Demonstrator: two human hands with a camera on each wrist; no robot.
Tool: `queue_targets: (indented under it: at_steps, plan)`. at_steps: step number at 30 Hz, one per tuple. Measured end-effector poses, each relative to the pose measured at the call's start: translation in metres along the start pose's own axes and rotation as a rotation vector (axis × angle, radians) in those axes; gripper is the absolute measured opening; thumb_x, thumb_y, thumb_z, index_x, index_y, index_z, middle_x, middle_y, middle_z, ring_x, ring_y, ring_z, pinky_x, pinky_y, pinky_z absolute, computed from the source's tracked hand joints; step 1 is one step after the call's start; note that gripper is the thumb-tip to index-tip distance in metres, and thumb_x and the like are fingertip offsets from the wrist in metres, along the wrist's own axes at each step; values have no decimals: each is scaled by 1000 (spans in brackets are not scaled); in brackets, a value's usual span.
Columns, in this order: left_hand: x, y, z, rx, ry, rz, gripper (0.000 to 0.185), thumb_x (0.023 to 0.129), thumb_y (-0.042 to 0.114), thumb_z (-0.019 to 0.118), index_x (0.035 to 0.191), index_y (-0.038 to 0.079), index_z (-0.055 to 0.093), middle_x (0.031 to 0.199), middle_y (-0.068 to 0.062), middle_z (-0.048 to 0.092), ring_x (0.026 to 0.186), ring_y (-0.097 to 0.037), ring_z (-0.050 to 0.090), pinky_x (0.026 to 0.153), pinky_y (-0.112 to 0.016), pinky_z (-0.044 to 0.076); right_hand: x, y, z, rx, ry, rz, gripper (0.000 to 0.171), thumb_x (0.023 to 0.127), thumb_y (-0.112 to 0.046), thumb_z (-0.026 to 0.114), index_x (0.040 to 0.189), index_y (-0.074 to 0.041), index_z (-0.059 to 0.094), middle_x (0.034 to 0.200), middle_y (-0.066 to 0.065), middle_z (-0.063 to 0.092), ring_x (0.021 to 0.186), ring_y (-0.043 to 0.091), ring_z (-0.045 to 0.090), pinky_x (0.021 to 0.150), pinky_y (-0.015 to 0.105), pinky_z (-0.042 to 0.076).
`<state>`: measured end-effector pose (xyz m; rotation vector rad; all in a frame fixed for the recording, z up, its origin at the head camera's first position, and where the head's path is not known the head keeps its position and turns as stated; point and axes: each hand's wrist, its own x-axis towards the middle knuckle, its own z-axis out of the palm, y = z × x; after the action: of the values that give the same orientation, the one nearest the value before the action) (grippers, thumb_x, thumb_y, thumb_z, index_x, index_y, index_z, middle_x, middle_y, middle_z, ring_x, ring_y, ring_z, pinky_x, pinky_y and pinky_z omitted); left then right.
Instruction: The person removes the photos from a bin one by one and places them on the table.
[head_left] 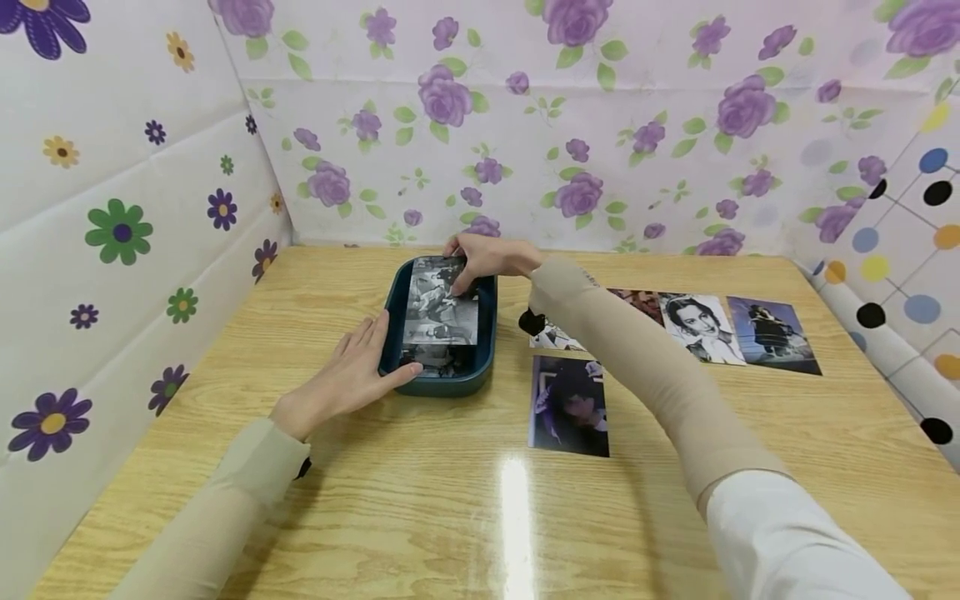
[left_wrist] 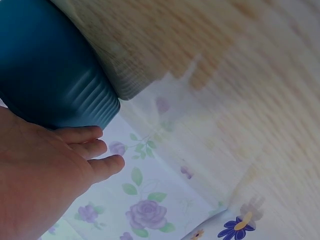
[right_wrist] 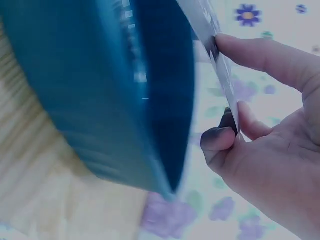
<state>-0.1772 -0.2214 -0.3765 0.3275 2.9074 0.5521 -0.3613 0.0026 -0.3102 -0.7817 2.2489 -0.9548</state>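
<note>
A dark teal box (head_left: 487, 354) with rounded corners stands on the table, photos inside it. My right hand (head_left: 487, 257) reaches over its far end and pinches a black-and-white photo (head_left: 441, 312) between thumb and fingers. In the right wrist view that photo (right_wrist: 227, 82) appears edge-on, raised above the box rim (right_wrist: 187, 145). Another dark photo (head_left: 438, 361) shows beneath it, inside the near end. My left hand (head_left: 351, 367) lies along the left side and near corner of the box, fingers extended, thumb at the near rim. The left wrist view shows these fingers against the ribbed box wall (left_wrist: 75, 85).
Right of the box lies a row of photos, including a black-and-white portrait (head_left: 701, 327) and a blue-toned picture (head_left: 774, 335); my right forearm partly covers the row. A dark purple photo (head_left: 570, 406) lies nearer. Flower-patterned sheets (head_left: 450, 150) enclose the wooden table (head_left: 420, 500).
</note>
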Motion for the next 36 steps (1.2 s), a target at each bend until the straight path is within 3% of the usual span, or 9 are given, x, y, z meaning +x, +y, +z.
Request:
queue_targets:
  at_steps: [4,8,12,19,24,29,36]
  plan:
    - [-1,-1,1,-1,3,7,104,89,74,39,155,9,-9,163,-13,-5,151,-36,-1,120,-59,0,-28,-2,-16,12,6,-44,68,76,-5,80,131,-8,39,135,11,39,124,22,39,111,36,36]
    - [-1,-1,2,7,7,8,104,89,74,38,155,10,-10,163,-14,-5,151,-36,-1,120,-59,0,-63,10,-29,-63,44,-57,71,75,-10,81,132,-7,40,130,12,44,119,26,44,109,41,38]
    - [-1,-2,1,2,6,3,105,89,74,38,155,10,-11,163,-13,-6,151,-37,-1,119,-59,0,-103,38,-36,-133,82,-34,74,73,-16,83,133,-8,41,131,11,45,120,26,44,110,45,36]
    - [0,-2,2,3,11,7,105,89,75,38,155,10,-12,163,-13,-6,151,-37,-1,119,-59,0,-178,100,-34,-56,109,7,70,75,-13,82,131,-3,40,130,17,45,119,30,43,107,50,35]
    - [-1,-1,1,-5,8,5,105,89,74,38,155,10,-12,163,-13,-7,151,-37,-2,119,-59,0,-224,135,-24,-49,117,79,74,77,-22,81,133,-3,37,140,21,38,133,39,34,110,60,28]
    - [-2,-1,0,-8,0,-1,104,89,74,39,154,10,-12,163,-13,-8,151,-37,-2,119,-59,-1,-249,161,-11,-54,106,125,69,78,-26,80,130,-6,38,142,22,34,135,41,31,105,63,31]
    - [-1,0,0,-9,-2,-3,105,89,74,38,154,10,-12,163,-13,-8,151,-37,-3,119,-59,-1,-254,180,6,-102,101,26,60,82,-14,77,124,2,38,134,25,39,130,44,35,103,61,33]
